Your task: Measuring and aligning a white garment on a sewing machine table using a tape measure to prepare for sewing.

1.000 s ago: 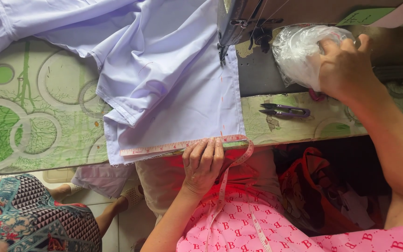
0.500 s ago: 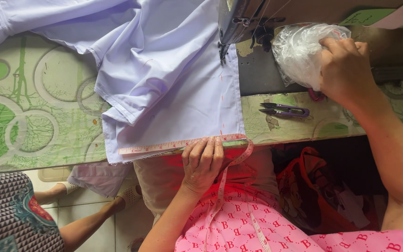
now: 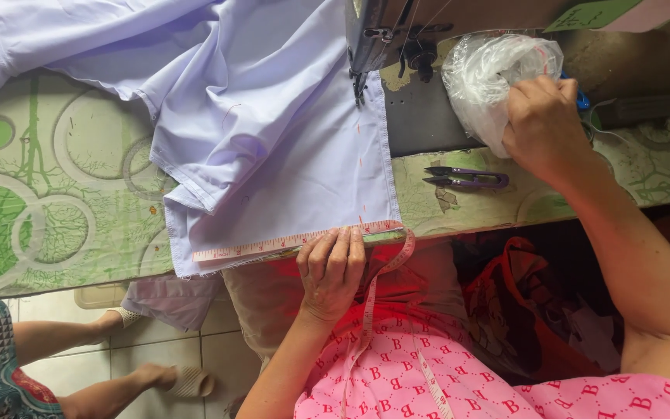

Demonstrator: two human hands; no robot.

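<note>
Left hand (image 3: 331,271): as before, fingers flat, pinning tape measure (image 3: 296,241) along near hem of pale lilac cloth (image 3: 273,147) at table edge
Right hand (image 3: 540,128): closed on crumpled clear plastic bag (image 3: 490,77) beside sewing machine (image 3: 397,35); sunk a little lower into bag than a second ago
Tape measure: unmoved, loose end hanging over pink lap
Thread snips (image 3: 467,178): same spot on green patterned table (image 3: 56,194), between cloth and right hand
Bystander's foot (image 3: 172,379): lower left, stepped further in since earlier frame
</note>
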